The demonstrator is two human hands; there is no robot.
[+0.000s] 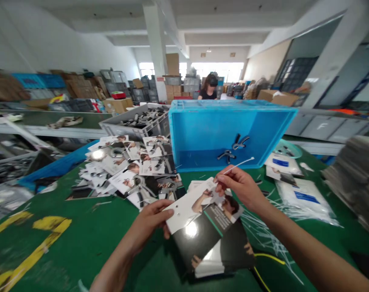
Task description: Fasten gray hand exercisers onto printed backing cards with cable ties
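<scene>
My left hand (149, 225) pinches the left edge of a printed white card (184, 209) that has small holes in it. Between the fingers of my right hand (240, 184) is a white cable tie (244, 161), its headed end pointing up and right. The right fingertips are at the card's upper edge; whether the tie passes through a hole is hidden. Below the card lies a stack of dark printed cards (214, 247). To the left is a heap of cards with hand grippers (138, 184) on them. Loose white cable ties (266, 231) are strewn right of the stack.
A blue crate (214, 134) lies on its side ahead, with two hand grippers inside. Behind the heap stands a grey crate (154, 129) full of grippers. Plastic bags (306, 198) lie at right. A person (207, 91) sits beyond the blue crate.
</scene>
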